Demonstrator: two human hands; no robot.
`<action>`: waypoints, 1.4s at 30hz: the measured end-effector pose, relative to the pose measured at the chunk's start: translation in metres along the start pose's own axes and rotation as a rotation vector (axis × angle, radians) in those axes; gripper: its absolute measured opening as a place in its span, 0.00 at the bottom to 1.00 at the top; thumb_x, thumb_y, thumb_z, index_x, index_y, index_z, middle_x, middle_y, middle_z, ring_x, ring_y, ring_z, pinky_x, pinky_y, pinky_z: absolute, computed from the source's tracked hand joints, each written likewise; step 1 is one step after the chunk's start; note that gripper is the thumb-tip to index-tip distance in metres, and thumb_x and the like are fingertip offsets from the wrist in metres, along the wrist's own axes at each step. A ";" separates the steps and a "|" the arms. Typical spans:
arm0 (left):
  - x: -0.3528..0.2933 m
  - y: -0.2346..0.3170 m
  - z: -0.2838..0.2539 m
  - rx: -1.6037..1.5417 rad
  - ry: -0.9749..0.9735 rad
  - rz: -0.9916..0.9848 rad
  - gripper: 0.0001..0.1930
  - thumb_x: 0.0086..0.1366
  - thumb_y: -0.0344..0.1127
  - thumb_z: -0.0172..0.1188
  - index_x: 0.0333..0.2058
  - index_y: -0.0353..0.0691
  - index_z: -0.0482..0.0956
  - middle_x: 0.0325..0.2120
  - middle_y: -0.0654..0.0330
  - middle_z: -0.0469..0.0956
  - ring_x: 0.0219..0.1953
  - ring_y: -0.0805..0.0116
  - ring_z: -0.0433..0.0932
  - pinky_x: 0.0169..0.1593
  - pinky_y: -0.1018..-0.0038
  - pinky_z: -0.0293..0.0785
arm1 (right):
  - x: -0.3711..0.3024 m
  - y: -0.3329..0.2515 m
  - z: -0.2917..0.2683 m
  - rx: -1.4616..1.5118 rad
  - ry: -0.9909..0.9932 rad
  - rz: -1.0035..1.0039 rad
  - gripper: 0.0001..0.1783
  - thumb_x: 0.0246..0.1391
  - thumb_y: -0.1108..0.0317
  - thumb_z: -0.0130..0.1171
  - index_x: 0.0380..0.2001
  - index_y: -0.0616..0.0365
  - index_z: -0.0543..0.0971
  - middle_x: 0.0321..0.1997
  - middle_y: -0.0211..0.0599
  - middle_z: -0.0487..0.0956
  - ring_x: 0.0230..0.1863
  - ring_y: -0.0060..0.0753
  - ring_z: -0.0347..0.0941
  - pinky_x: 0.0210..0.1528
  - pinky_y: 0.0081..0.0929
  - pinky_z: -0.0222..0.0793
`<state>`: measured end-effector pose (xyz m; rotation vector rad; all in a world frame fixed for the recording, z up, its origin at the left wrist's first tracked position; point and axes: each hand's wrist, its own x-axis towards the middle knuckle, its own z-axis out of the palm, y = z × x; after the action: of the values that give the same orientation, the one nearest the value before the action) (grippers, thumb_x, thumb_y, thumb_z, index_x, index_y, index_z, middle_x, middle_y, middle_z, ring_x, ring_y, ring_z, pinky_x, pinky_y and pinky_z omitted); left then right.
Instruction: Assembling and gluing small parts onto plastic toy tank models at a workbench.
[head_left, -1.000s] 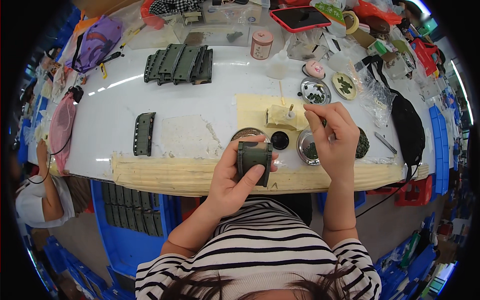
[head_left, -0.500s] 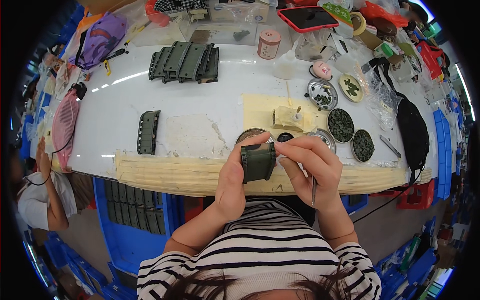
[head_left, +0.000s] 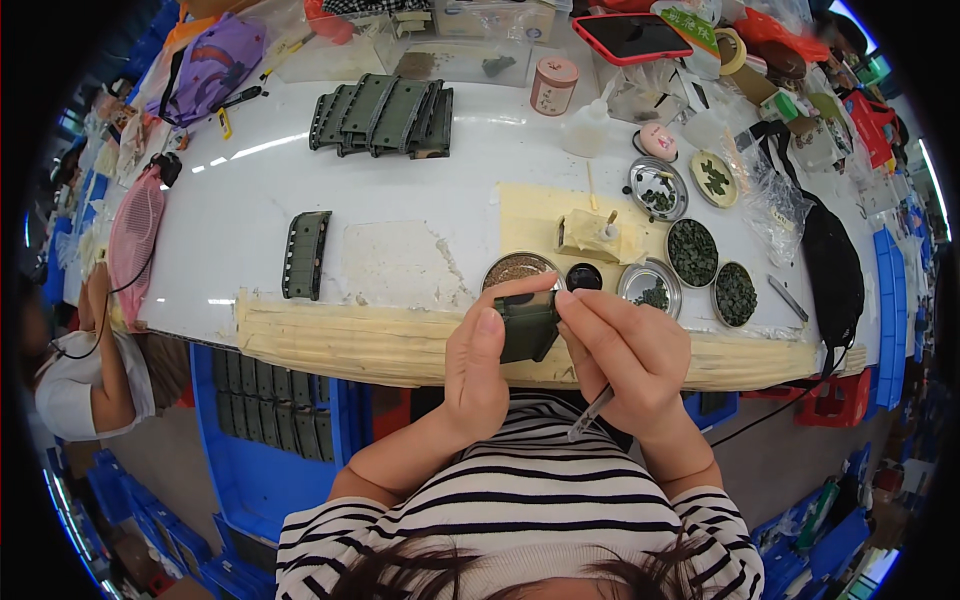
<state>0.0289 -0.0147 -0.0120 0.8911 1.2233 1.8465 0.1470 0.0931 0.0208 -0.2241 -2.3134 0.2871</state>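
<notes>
- Two hands on this one: left hand's (head_left: 472, 375) grip is wrapped round a green curved piece (head_left: 528, 328) over the bench's (head_left: 240, 235) near edge
- Right hand (head_left: 637, 362) is fingertips-on at its right edge, slim metal tool (head_left: 590, 413) tucked in that grip; can't tell what's pinched
- imo brace the left, press gently, mind the tool's end

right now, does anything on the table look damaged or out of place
The white table has a rough patch right of the lone green strip; its right edge looks ragged, unlike the smooth surface around it. One dark bit lies outside the upper metal dish. No obvious damage shows on the piece in the left hand.
</notes>
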 end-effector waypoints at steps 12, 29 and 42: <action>0.009 -0.002 0.002 -0.532 0.028 -0.399 0.27 0.73 0.52 0.31 0.54 0.35 0.65 0.32 0.56 0.75 0.32 0.66 0.75 0.45 0.65 0.73 | 0.012 0.061 -0.009 0.031 0.058 0.430 0.13 0.42 0.76 0.65 0.36 0.58 0.81 0.28 0.36 0.74 0.27 0.31 0.74 0.28 0.25 0.68; 0.013 -0.013 -0.004 -1.050 -0.097 -0.551 0.23 0.74 0.48 0.33 0.53 0.38 0.68 0.25 0.61 0.68 0.24 0.70 0.69 0.35 0.68 0.76 | 0.020 0.039 -0.017 0.229 0.214 0.439 0.09 0.48 0.79 0.61 0.36 0.61 0.80 0.28 0.30 0.72 0.22 0.19 0.64 0.24 0.18 0.59; 0.009 -0.017 -0.003 -1.132 -0.178 -0.560 0.24 0.73 0.49 0.34 0.54 0.34 0.66 0.26 0.57 0.73 0.26 0.67 0.75 0.37 0.67 0.76 | 0.012 0.013 0.008 1.103 0.196 0.622 0.08 0.61 0.72 0.54 0.39 0.68 0.74 0.33 0.34 0.76 0.35 0.23 0.78 0.37 0.18 0.72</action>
<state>0.0254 -0.0038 -0.0274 0.0435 0.1393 1.5648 0.1346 0.1076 0.0201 -0.3651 -1.5382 1.6724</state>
